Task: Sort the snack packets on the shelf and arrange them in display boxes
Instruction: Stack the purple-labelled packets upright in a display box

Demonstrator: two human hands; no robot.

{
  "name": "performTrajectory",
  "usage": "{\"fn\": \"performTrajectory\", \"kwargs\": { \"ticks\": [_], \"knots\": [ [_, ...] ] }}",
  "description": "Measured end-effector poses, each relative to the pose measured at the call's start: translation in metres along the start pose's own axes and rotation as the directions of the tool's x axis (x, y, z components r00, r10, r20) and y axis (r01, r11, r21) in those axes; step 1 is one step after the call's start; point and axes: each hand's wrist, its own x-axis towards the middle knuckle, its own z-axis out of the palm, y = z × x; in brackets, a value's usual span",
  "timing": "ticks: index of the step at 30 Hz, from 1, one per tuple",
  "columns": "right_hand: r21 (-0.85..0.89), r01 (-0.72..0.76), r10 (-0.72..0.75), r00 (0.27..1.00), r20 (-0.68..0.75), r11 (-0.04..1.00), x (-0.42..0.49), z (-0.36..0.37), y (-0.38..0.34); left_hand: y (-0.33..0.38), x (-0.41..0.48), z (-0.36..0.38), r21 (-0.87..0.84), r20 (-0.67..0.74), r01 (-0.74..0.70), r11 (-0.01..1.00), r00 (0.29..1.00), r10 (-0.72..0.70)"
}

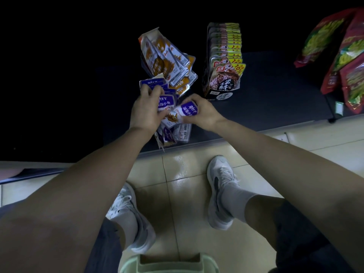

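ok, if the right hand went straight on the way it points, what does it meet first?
Probably the purple stack the left hand grips; the right hand, pinching one purple packet, points left at it. Depth unclear.

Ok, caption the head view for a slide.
Left hand and right hand hold purple packets over the shelf, orange packets behind.

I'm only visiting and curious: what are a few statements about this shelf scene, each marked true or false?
1. The left hand and the right hand both hold purple packets. True.
2. The orange packets stand in a tidy row. False: they lie jumbled, spilling from their box.
3. The dark display box holds packets lined up one behind another. True.
4. The red bags are at the left of the picture. False: they are at the right.
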Motion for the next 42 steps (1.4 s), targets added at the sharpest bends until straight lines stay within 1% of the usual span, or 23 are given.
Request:
{"fn": "performTrajectory", "kwargs": {
  "ticks": [1, 2, 3, 5, 7, 9, 12, 16, 18, 19, 22, 24, 25, 26, 28, 29, 30, 31, 33, 35, 37, 40, 42],
  "knots": [
    [-0.087, -0.055, 0.053, 0.998, -0.017, 0.995, -0.001, -0.004, 0.004, 0.0, 0.0, 0.0, -0.004, 0.0, 0.002, 1.0, 1.0, -0.002],
    [-0.123, -0.078, 0.069, 0.994, -0.079, 0.989, -0.001, -0.006, 0.009, 0.0, 0.0, 0.0, -0.009, 0.0, 0.003, 1.0, 1.0, -0.003],
    [-0.091, -0.068, 0.054, 0.987, -0.152, 0.994, -0.002, -0.008, 0.011, 0.0, 0.0, 0.0, -0.016, 0.0, 0.004, 1.0, 1.0, -0.004],
    [0.013, 0.048, -0.043, 0.966, -0.254, 0.999, -0.003, -0.009, 0.013, 0.0, 0.0, -0.001, -0.03, -0.003, 0.006, 1.0, 1.0, -0.006],
    [-0.002, 0.171, -0.166, 0.95, -0.265, 0.985, -0.004, -0.008, 0.008, -0.001, 0.001, -0.002, -0.04, 0.004, 0.005, 0.999, 1.0, -0.005],
    [-0.094, 0.24, -0.256, 0.937, -0.238, 0.966, -0.005, -0.005, 0.001, -0.003, 0.001, -0.005, -0.048, 0.029, -0.004, 0.999, 1.0, 0.005],
    [-0.234, 0.251, -0.311, 0.911, -0.272, 0.939, -0.004, 0.001, -0.002, -0.005, -0.002, -0.01, -0.079, 0.07, -0.026, 0.997, 0.997, 0.031],
    [-0.335, 0.25, -0.36, 0.874, -0.325, 0.908, -0.001, 0.022, -0.01, -0.008, -0.008, -0.015, -0.166, 0.112, -0.01, 0.986, 0.993, 0.029],
    [-0.305, 0.23, -0.334, 0.873, -0.355, 0.924, 0.001, 0.03, -0.012, -0.009, -0.009, -0.016, -0.173, 0.094, -0.001, 0.985, 0.995, 0.017],
    [-0.275, 0.226, -0.316, 0.884, -0.346, 0.934, 0.002, 0.032, -0.012, -0.009, -0.008, -0.015, -0.164, 0.077, -0.003, 0.986, 0.997, 0.016],
    [-0.185, 0.232, -0.277, 0.921, -0.275, 0.955, 0.003, 0.03, -0.008, -0.008, -0.006, -0.011, -0.134, 0.051, -0.011, 0.991, 0.999, 0.018],
    [-0.156, 0.21, -0.244, 0.938, -0.248, 0.965, 0.004, 0.027, -0.004, -0.007, -0.005, -0.008, -0.112, 0.053, -0.015, 0.994, 0.998, 0.021],
    [-0.154, 0.172, -0.205, 0.95, -0.234, 0.973, 0.004, 0.024, -0.002, -0.006, -0.005, -0.008, -0.104, 0.053, -0.016, 0.994, 0.998, 0.022],
    [-0.159, 0.104, -0.136, 0.969, -0.205, 0.982, 0.003, 0.021, 0.0, -0.006, -0.005, -0.008, -0.095, 0.053, -0.018, 0.995, 0.998, 0.023],
    [-0.214, -0.089, 0.072, 0.994, -0.086, 0.973, 0.001, 0.014, 0.005, -0.005, -0.006, -0.009, -0.075, 0.052, -0.026, 0.997, 0.998, 0.03],
    [-0.275, -0.157, 0.156, 0.987, -0.025, 0.949, -0.001, 0.011, 0.007, -0.005, -0.006, -0.009, -0.063, 0.051, -0.031, 0.998, 0.998, 0.034],
    [-0.331, -0.186, 0.201, 0.98, 0.01, 0.925, -0.002, 0.009, 0.009, -0.004, -0.006, -0.009, -0.051, 0.049, -0.034, 0.998, 0.998, 0.037],
    [-0.343, -0.198, 0.216, 0.976, 0.015, 0.918, -0.003, 0.008, 0.008, -0.003, -0.006, -0.009, -0.041, 0.046, -0.035, 0.999, 0.998, 0.037],
    [-0.241, -0.233, 0.239, 0.971, -0.005, 0.942, -0.005, 0.004, 0.004, -0.001, -0.006, -0.008, -0.026, 0.042, -0.033, 0.999, 0.999, 0.034],
    [-0.061, -0.273, 0.272, 0.962, -0.018, 0.96, -0.007, -0.004, 0.001, 0.001, -0.004, -0.008, -0.012, 0.04, -0.023, 1.0, 0.999, 0.024],
    [0.093, -0.293, 0.294, 0.956, 0.006, 0.951, -0.012, -0.012, 0.0, 0.003, -0.003, -0.006, -0.004, 0.033, -0.01, 1.0, 0.999, 0.01],
    [0.153, -0.278, 0.276, 0.96, 0.038, 0.948, -0.018, -0.019, 0.007, 0.003, -0.002, -0.004, -0.003, 0.026, 0.003, 1.0, 1.0, -0.003],
    [0.162, -0.325, 0.312, 0.945, 0.097, 0.932, -0.019, -0.018, 0.011, 0.003, -0.002, -0.004, 0.003, 0.029, 0.01, 1.0, 1.0, -0.01]
  ]
}}
